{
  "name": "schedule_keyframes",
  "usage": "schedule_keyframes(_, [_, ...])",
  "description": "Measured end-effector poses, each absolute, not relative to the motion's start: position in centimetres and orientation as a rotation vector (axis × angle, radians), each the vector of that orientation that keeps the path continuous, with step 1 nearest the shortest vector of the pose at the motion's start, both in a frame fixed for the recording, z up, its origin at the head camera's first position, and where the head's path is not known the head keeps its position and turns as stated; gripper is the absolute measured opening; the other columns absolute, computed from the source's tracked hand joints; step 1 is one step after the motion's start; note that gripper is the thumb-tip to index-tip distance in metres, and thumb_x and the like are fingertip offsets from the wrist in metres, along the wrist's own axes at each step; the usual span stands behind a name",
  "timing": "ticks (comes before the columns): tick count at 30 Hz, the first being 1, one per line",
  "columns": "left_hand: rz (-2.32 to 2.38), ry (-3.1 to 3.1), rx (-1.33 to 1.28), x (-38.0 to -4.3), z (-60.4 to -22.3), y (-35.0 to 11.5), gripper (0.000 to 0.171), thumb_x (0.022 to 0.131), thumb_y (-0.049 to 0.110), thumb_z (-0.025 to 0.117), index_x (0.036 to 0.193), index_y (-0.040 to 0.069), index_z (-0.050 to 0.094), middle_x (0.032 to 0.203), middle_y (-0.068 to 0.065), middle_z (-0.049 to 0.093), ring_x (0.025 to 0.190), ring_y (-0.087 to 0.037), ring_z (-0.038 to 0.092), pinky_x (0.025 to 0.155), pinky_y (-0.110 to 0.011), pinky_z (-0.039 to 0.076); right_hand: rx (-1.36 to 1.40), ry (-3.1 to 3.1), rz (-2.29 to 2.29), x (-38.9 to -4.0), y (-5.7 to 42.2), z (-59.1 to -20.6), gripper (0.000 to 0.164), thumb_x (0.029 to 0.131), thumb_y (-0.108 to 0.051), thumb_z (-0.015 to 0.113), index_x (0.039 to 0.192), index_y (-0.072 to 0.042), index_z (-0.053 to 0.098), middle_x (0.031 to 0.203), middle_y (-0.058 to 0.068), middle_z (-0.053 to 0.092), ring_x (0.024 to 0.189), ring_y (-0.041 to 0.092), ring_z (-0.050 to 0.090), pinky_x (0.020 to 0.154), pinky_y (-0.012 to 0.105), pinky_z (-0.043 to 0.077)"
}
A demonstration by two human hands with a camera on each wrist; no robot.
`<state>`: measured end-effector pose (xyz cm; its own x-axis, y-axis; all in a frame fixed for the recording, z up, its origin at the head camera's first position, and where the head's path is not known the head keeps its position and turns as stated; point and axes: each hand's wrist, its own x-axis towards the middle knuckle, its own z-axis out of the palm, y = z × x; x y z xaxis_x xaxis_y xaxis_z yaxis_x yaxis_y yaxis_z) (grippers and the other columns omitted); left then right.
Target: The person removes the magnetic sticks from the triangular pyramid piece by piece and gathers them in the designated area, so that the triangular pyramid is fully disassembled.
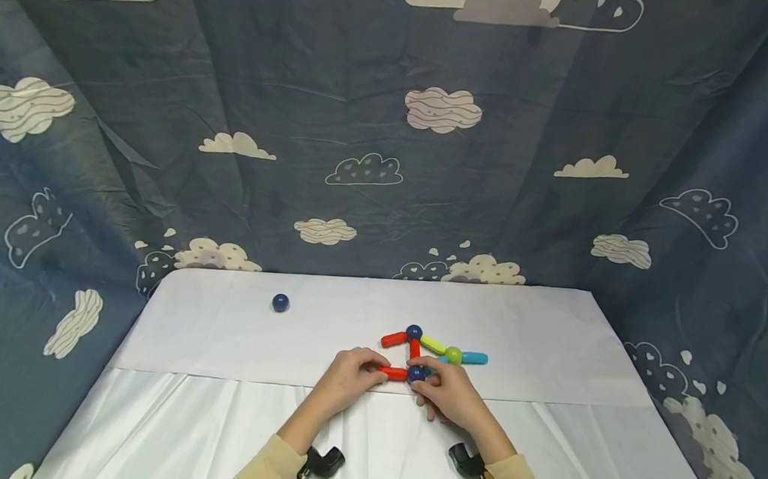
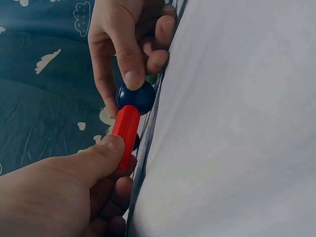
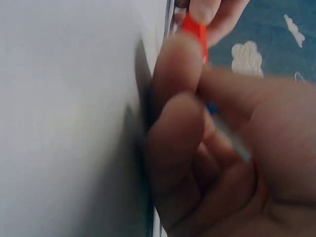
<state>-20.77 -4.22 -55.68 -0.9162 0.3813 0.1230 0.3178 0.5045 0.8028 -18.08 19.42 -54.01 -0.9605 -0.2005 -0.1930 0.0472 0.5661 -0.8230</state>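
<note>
My left hand [image 1: 346, 378] pinches a red magnetic stick [image 1: 395, 374] between thumb and fingers. The stick's other end touches a dark blue ball [image 2: 138, 98], which my right hand [image 1: 454, 395] grips from the right with thumb and forefinger. Beyond the hands, a second red stick [image 1: 414, 349] runs up to another dark blue ball [image 1: 413, 333]. From that ball a red stick [image 1: 393, 339] points left and a lime stick [image 1: 433, 345] leads to a green ball [image 1: 454, 355]. A light blue stick [image 1: 475, 358] extends rightward from the green ball. My right fingers partly hide another blue stick.
A loose dark blue ball [image 1: 280, 303] lies at the back left of the white-covered table [image 1: 214, 331]. A dark curtain with cloud prints [image 1: 369, 80] hangs behind the table and along both sides. A seam crosses the cloth near the hands.
</note>
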Motion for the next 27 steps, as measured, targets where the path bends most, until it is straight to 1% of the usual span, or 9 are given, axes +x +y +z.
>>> schedule_keyframes(3, [1.407, 2.668, 0.621, -20.8, -55.8, -4.3, 0.016, 0.095, 0.022, 0.08, 0.111, 0.017, 0.081, 0.104, 0.002, 0.078, 0.092, -0.008, 0.066, 0.088, -0.029, 0.054, -0.067, 2.594, -1.375, -17.9, 18.6, -54.2, 0.041, 0.1, -0.017, 0.074, 0.14, -0.016, 0.065, 0.068, 0.001, 0.068, 0.045, 0.016, 0.059, 0.045, 0.022, 0.046])
schedule_keyframes(7, [1.412, 2.672, 0.63, -20.9, -55.9, -4.3, 0.018, 0.093, 0.022, 0.082, 0.11, 0.018, 0.081, 0.103, 0.002, 0.078, 0.093, -0.009, 0.067, 0.089, -0.03, 0.054, 0.004, 2.625, -1.391, -17.9, 18.1, -54.3, 0.04, 0.099, -0.017, 0.075, 0.138, -0.017, 0.064, 0.067, 0.0, 0.068, 0.044, 0.016, 0.058, 0.045, 0.022, 0.045])
schedule_keyframes(11, [1.407, 2.665, 0.624, -21.0, -55.9, -4.4, 0.018, 0.092, 0.023, 0.083, 0.109, 0.019, 0.081, 0.103, 0.003, 0.078, 0.094, -0.01, 0.067, 0.09, -0.03, 0.054, -0.003, 2.598, -1.41, -18.0, 18.2, -54.4, 0.041, 0.1, -0.016, 0.074, 0.139, -0.017, 0.063, 0.069, 0.0, 0.069, 0.045, 0.016, 0.058, 0.046, 0.022, 0.047])
schedule_keyframes(17, [1.42, 2.637, 0.612, -20.9, -55.8, -4.6, 0.016, 0.093, 0.023, 0.082, 0.109, 0.019, 0.081, 0.102, 0.003, 0.077, 0.091, -0.007, 0.066, 0.088, -0.03, 0.054, 0.005, 2.55, -1.45, -18.2, 18.4, -54.6, 0.04, 0.101, -0.016, 0.073, 0.14, -0.017, 0.063, 0.071, 0.001, 0.071, 0.046, 0.016, 0.059, 0.047, 0.024, 0.049])
schedule_keyframes(22, [1.449, 2.593, 0.585, -20.9, -55.7, -5.1, 0.017, 0.094, 0.025, 0.082, 0.11, 0.021, 0.081, 0.106, 0.003, 0.079, 0.093, -0.006, 0.067, 0.089, -0.029, 0.054, 0.01, 2.544, -1.494, -18.3, 18.5, -54.8, 0.04, 0.101, -0.014, 0.072, 0.14, -0.016, 0.063, 0.071, 0.002, 0.071, 0.045, 0.015, 0.059, 0.045, 0.025, 0.049])
schedule_keyframes(24, [1.469, 2.572, 0.548, -20.9, -55.7, -5.3, 0.017, 0.094, 0.028, 0.082, 0.111, 0.022, 0.082, 0.108, 0.005, 0.079, 0.093, -0.005, 0.067, 0.088, -0.026, 0.054, 0.019, 2.552, -1.509, -18.3, 18.5, -54.8, 0.041, 0.101, -0.013, 0.072, 0.14, -0.015, 0.063, 0.07, 0.002, 0.071, 0.044, 0.015, 0.058, 0.044, 0.026, 0.049])
schedule_keyframes(27, [1.522, 2.555, 0.507, -21.0, -55.5, -5.7, 0.018, 0.093, 0.03, 0.083, 0.109, 0.021, 0.082, 0.106, 0.003, 0.08, 0.09, -0.005, 0.066, 0.083, -0.025, 0.054, 0.034, 2.554, -1.521, -18.4, 18.5, -54.9, 0.042, 0.1, -0.012, 0.072, 0.141, -0.015, 0.062, 0.069, 0.002, 0.071, 0.044, 0.014, 0.058, 0.044, 0.026, 0.05])
